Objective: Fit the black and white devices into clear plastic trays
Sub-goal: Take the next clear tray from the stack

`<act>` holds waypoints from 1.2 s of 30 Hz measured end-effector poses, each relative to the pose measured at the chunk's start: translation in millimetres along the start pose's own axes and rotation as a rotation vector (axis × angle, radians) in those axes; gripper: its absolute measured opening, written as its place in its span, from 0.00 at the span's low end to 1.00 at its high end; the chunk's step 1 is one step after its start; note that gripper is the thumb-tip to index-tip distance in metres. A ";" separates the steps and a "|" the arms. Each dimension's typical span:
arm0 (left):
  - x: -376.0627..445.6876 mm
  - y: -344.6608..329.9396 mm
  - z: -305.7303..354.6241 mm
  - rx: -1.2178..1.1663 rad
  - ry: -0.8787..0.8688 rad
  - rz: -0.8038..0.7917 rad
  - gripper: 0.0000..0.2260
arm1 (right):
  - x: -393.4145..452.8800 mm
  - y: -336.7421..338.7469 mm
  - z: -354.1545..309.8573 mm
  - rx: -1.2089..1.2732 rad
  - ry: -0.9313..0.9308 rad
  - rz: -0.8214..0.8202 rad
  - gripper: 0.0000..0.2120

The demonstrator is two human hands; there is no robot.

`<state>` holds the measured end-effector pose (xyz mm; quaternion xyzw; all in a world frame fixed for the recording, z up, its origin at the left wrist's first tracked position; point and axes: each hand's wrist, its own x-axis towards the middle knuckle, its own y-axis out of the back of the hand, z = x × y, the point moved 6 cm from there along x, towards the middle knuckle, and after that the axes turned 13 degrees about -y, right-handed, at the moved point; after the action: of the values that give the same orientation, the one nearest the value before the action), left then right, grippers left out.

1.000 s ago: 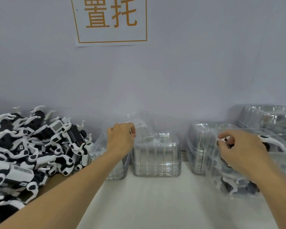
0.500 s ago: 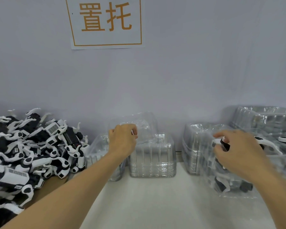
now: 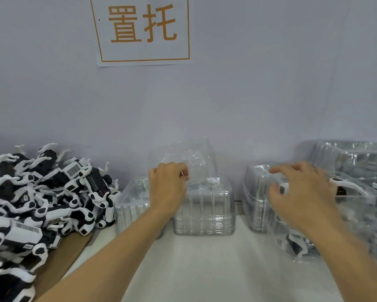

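Note:
A heap of black and white devices [image 3: 37, 201] fills the left side of the table. My left hand [image 3: 168, 188] pinches a single clear plastic tray [image 3: 192, 162], tilted up above a stack of clear trays [image 3: 205, 210] at the middle back. My right hand [image 3: 301, 197] hovers with fingers spread over filled clear trays [image 3: 357, 216] on the right, which hold devices. The right hand is blurred and nothing shows in its grasp.
A lower stack of clear trays [image 3: 131, 203] stands left of the middle stack. Another stack of trays [image 3: 255, 197] and a taller pile [image 3: 353, 158] stand at the back right. Brown cardboard [image 3: 61, 256] lies under the device heap. A paper sign [image 3: 141, 29] hangs on the wall.
My left hand has lifted the single clear tray higher off the middle stack. My right hand has opened and let go of the device in the filled tray.

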<state>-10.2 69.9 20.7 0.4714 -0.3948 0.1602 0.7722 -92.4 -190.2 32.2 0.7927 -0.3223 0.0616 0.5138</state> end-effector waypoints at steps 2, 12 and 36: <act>-8.1 4.3 8.4 0.006 -0.031 0.050 0.07 | -5.6 -6.4 -11.3 0.044 0.033 0.033 0.16; -68.2 22.1 39.6 -0.027 -0.119 0.269 0.13 | -25.0 -27.8 -35.0 0.214 0.083 0.204 0.12; -89.1 28.8 -8.9 -1.239 0.346 0.567 0.07 | -83.9 -147.3 -69.3 1.160 -0.293 -0.710 0.13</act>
<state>-80.8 103.1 -31.9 -0.2086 -0.3924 0.1735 0.8789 -57.5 -54.5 -85.7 0.9968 -0.0245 -0.0556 -0.0523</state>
